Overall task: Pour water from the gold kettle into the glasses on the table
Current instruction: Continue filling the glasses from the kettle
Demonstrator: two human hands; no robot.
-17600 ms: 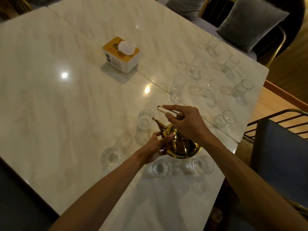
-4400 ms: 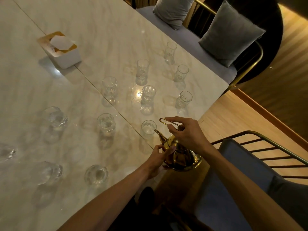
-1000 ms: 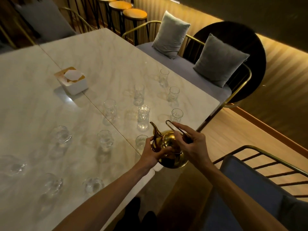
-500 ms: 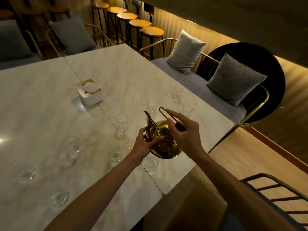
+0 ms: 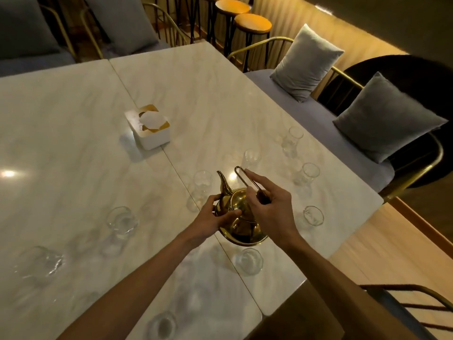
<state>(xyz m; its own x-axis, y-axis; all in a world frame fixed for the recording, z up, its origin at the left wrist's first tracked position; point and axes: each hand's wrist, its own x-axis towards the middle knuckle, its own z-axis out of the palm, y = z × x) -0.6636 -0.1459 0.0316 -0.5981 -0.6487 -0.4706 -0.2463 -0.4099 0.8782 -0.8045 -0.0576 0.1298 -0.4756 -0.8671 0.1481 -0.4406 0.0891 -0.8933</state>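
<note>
Above table (image 5: pixel 73 119), gold kettle (image 5: pixel 241 217) now level, spout raised

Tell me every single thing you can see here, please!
gold kettle: one, gold, held above the table's near middle.
glasses: about eleven, clear, spread over the table.
tissue box: one, white with an orange top, mid-table.
table: white marble, two tops joined.
cushions: four, grey, on the seats behind and to the right.
stools: three visible, orange tops, far side.
chair: one, dark, metal frame, lower right.
left hand: holds the kettle's body.
right hand: grips the handle.
</note>
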